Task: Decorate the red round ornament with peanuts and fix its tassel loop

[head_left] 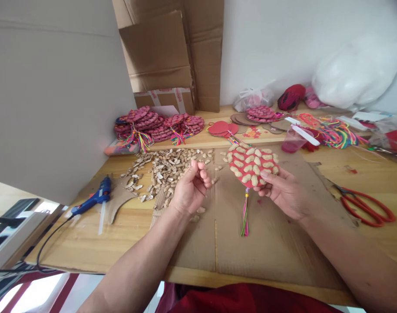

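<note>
My right hand (285, 191) grips a red heart-shaped ornament (255, 186) by its lower right edge, thumb on the front. Rows of peanut shells (249, 168) cover the ornament's face. A multicoloured tassel (245, 217) hangs from its lower end. To the left of the ornament, my left hand (192, 187) is raised, palm facing inward, with fingers loosely curled and nothing visible between them. Behind and left of that hand lies a heap of loose peanut shells (167, 169). Both hands are above a cardboard sheet (244, 256) on the wooden table.
A blue glue gun (96, 198) lies on the left, its cord trailing off the edge. Red-handled scissors (364, 206) rest at the right. On the back shelf are stacked pink braided pieces (146, 124), red hearts (222, 129), a pink cup (291, 141) and colourful cords (340, 134).
</note>
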A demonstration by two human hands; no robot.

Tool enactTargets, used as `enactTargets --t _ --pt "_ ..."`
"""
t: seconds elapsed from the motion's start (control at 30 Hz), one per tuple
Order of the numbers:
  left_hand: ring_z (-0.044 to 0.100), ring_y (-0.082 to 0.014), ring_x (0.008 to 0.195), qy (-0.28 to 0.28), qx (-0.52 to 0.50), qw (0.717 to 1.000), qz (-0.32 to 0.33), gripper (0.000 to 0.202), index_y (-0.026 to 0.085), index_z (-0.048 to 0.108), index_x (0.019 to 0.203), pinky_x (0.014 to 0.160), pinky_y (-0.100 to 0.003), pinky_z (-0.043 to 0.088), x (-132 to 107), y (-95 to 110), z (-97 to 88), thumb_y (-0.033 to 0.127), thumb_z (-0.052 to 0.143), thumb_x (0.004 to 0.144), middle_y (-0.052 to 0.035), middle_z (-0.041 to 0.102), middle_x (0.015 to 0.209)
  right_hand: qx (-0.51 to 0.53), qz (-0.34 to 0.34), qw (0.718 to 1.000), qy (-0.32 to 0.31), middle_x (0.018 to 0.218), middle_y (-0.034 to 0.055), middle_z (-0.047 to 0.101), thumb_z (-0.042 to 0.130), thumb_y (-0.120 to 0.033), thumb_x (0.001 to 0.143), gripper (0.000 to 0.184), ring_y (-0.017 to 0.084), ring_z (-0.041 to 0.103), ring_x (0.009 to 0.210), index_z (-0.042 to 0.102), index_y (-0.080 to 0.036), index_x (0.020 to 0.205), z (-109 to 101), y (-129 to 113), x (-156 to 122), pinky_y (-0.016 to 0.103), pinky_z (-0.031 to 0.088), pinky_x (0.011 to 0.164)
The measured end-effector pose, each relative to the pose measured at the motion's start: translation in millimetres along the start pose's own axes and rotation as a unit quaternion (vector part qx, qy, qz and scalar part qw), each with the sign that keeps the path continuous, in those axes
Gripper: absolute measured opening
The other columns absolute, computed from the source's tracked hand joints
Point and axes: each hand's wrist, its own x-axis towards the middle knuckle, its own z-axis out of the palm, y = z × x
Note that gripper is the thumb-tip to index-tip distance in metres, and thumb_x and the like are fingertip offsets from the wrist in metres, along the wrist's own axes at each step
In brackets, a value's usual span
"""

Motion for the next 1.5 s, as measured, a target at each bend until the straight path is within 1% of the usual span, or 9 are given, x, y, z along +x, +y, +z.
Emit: enactTargets --t 0.13,0.27,0.37,0.7,0.87,1.1,1.27,1.4,1.5 --pt "0.062 -0.0091 0.067 0.056 0.049 0.997 0.025 0.034 0.017 0.069 0.085 0.059 -0.019 0.049 4 -5 -1.7 0.042 0.088 0.073 -0.0012 0.069 0.086 -0.004 0.01 1.0 -0.015 0.078 0.0005 0.073 0.085 -0.039 0.071 0.03 0.013 0.066 0.064 0.068 -0.024 0.091 3 -2 -5 0.022 0.052 0.05" --pt "0.069 -0.0126 0.088 -0.029 0.134 0.989 0.051 0.049 0.024 0.071 0.117 0.081 -0.026 0.054 -3 -10 3.9 0.033 0.089 0.073 -0.0034 0.071 0.117 -0.014 0.02 0.999 -0.032 0.077 0.0006 0.072 0.086 -0.038 0.07 0.03 0.013 0.065 0.063 0.069 -0.024 0.091 5 -1 -9 0.022 0.051 0.05" --pt "0.068 -0.0192 0.101 -0.111 0.204 0.972 0.04 0.044 0.021 0.074 0.111 0.095 -0.033 0.05 -6 -15 6.6 0.038 0.088 0.073 -0.0064 0.075 0.109 -0.025 0.027 0.998 -0.044 0.077 0.0012 0.071 0.086 -0.037 0.071 0.029 0.012 0.065 0.063 0.069 -0.024 0.091 6 1 -10 0.021 0.051 0.05" --pt "0.047 -0.0122 0.062 -0.122 0.402 0.904 0.076 0.046 0.017 0.063 0.064 0.063 -0.026 0.037 -12 -15 3.1 0.059 0.073 0.082 0.0015 0.056 0.063 -0.028 0.035 0.998 -0.044 0.077 0.0014 0.07 0.087 -0.036 0.069 0.03 0.012 0.062 0.061 0.07 -0.025 0.092 6 2 -9 0.021 0.049 0.047" --pt "0.043 -0.0111 0.06 -0.132 0.297 0.944 0.05 0.044 0.017 0.065 0.067 0.06 -0.024 0.035 -11 -9 7.1 0.058 0.073 0.082 0.0014 0.054 0.063 -0.002 0.024 0.999 -0.024 0.081 0.0004 0.07 0.085 -0.034 0.07 0.027 0.012 0.062 0.066 0.069 -0.026 0.09 6 1 -7 0.022 0.049 0.05" --pt "0.038 -0.0076 0.052 0.008 0.019 1.0 0.009 0.047 0.019 0.05 0.066 0.051 -0.019 0.037 2 6 5.2 0.051 0.082 0.078 0.007 0.039 0.058 0.033 0.032 0.999 -0.026 0.076 -0.0005 0.069 0.077 -0.034 0.079 0.016 0.012 0.059 0.065 0.07 -0.026 0.091 1 -1 -4 0.024 0.045 0.051" --pt "0.055 -0.007 0.062 0.069 0.032 0.996 0.046 0.027 0.016 0.067 0.087 0.057 -0.018 0.047 7 3 -3.2 0.038 0.082 0.081 0.0022 0.061 0.075 0.033 0.028 0.999 -0.021 0.076 -0.0016 0.069 0.079 -0.034 0.078 0.016 0.011 0.059 0.064 0.069 -0.026 0.089 1 -2 -4 0.024 0.045 0.051" --pt "0.066 -0.0082 0.076 -0.037 0.126 0.991 0.034 0.051 0.025 0.066 0.127 0.064 -0.021 0.051 -2 -3 2.2 0.027 0.083 0.079 -0.0078 0.062 0.137 0.008 -0.007 1.0 -0.015 0.079 -0.0018 0.071 0.084 -0.037 0.072 0.025 0.013 0.062 0.064 0.07 -0.028 0.091 3 1 -2 0.024 0.048 0.048" --pt "0.067 -0.0116 0.077 -0.165 0.182 0.969 -0.026 0.064 0.027 0.06 0.135 0.067 -0.026 0.053 -10 -12 7.4 0.031 0.085 0.077 -0.0105 0.058 0.143 -0.005 -0.017 1.0 -0.019 0.078 -0.0023 0.071 0.088 -0.038 0.066 0.03 0.013 0.063 0.063 0.071 -0.028 0.088 5 4 -3 0.024 0.05 0.047"
